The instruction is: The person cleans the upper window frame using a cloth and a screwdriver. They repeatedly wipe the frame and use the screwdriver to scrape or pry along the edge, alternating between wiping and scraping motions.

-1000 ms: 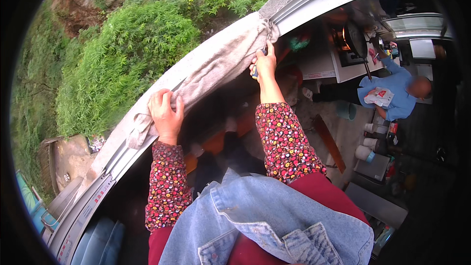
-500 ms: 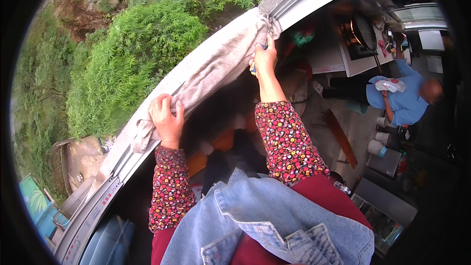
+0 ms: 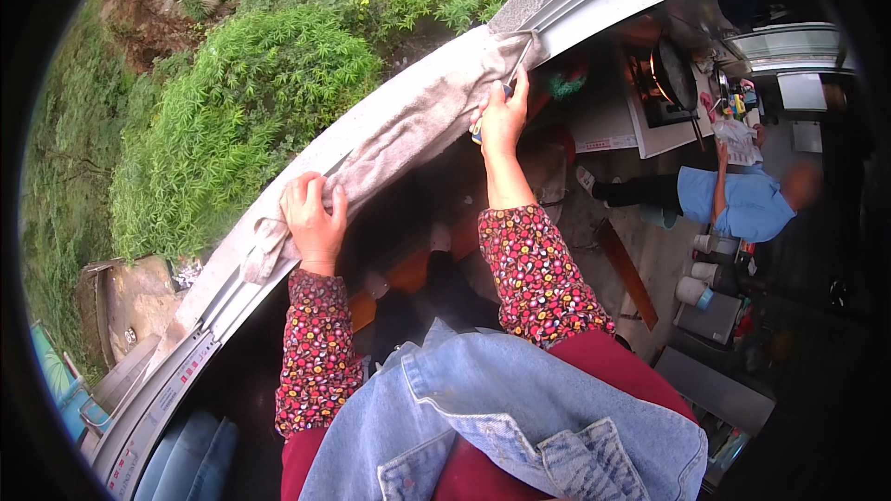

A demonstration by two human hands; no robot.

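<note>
A long, damp-looking beige cloth (image 3: 408, 134) lies bunched along the window sill, covering part of the white frame track. My left hand (image 3: 314, 220) grips the cloth near its lower left end, with the thumb and fingers bent over it. Close to the upper right end, my right hand (image 3: 502, 122) is wrapped around what looks like a screwdriver (image 3: 477, 134) with a blue and yellow handle. Its index finger stretches toward the cloth's end, where the thin shaft pushes into the fabric. The tip is hidden in the folds.
The window track (image 3: 176, 380) runs diagonally, with green bushes (image 3: 241, 121) outside. At right, another person in a blue shirt (image 3: 733, 199) stands near a wok (image 3: 673, 72) on a stove. A brown board (image 3: 626, 274) and several buckets (image 3: 694, 291) stand on the floor behind.
My hands stay at nearly the same places on the cloth; its right end looks shifted a little. The other person has moved an arm and the white plastic bag toward the counter.
</note>
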